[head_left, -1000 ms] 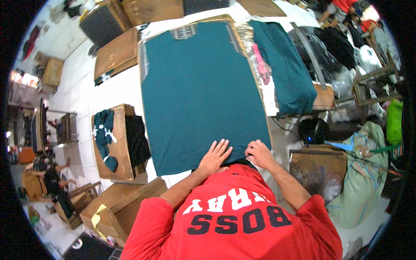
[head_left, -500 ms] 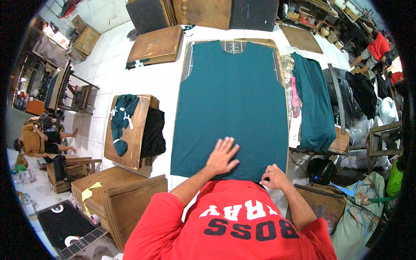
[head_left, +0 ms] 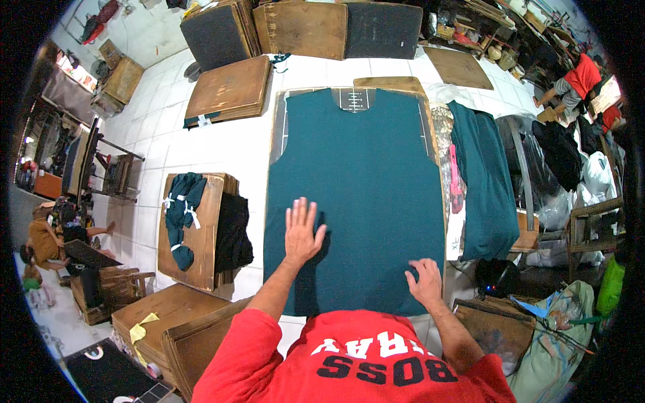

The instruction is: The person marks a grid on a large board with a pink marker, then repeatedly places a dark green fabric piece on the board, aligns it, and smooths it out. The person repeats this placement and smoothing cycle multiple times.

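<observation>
A dark teal shirt panel lies spread on a board with white measuring marks, which shows at the neck cutout and beside the shoulders. Over the panel's left half is my left hand, palm down with fingers stretched and a shadow beside it. My right hand is at the lower right edge of the panel, fingers loosely bent and apart, with nothing visible in them. Whether either hand touches the cloth I cannot tell.
Right of the board lie folded teal cloth and a pink-handled tool. On the left, a wooden board stack bears tied teal bundles. More boards lie beyond. One person sits left; another is far right.
My left hand has moved left and forward across the panel. My right hand has loosened at the lower right edge. The view has shifted, showing more of the panel's near end.
</observation>
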Motion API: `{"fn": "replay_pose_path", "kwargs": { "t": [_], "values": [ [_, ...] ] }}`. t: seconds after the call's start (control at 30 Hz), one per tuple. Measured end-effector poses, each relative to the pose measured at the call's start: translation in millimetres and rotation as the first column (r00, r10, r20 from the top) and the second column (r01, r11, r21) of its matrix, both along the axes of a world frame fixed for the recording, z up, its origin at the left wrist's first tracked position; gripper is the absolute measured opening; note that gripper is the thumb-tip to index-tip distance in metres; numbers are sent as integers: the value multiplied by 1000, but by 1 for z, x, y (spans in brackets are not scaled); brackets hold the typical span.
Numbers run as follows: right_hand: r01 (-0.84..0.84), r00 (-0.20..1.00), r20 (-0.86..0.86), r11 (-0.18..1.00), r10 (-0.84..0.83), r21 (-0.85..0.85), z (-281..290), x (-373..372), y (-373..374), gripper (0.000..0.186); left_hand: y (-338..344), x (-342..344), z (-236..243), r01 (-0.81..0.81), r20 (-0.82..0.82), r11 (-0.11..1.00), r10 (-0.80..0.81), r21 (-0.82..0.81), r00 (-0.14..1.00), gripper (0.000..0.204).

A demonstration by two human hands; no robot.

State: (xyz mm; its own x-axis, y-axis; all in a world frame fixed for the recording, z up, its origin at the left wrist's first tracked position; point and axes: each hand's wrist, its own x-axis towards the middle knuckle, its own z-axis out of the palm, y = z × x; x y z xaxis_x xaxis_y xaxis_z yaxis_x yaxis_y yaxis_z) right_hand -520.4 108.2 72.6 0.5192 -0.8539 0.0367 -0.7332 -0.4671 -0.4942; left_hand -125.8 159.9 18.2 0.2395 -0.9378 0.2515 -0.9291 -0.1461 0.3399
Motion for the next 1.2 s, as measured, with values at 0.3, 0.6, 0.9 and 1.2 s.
{"fn": "replay_pose_path", "kwargs": {
  "t": [0.3, 0.6, 0.9, 1.2],
  "values": [
    [21, 993, -112, 988, -38, -150, -33, 52, -51, 67, -90, 84, -8, -378, 89, 924, 373, 52, 924, 61],
    [26, 983, -176, 995, -42, -97, -45, 47, -55, 66, -321, 248, -25, -457, -200, 880, 428, -129, 881, 39],
    [18, 976, -216, 998, -29, -56, -49, 43, -55, 68, -377, 254, -22, -414, 128, 910, 412, -11, 902, 18],
    [25, 977, -209, 997, -40, -75, -47, 44, -56, 68, -332, 131, -13, 312, 280, 950, -302, 11, 911, 66]
  ]
}}
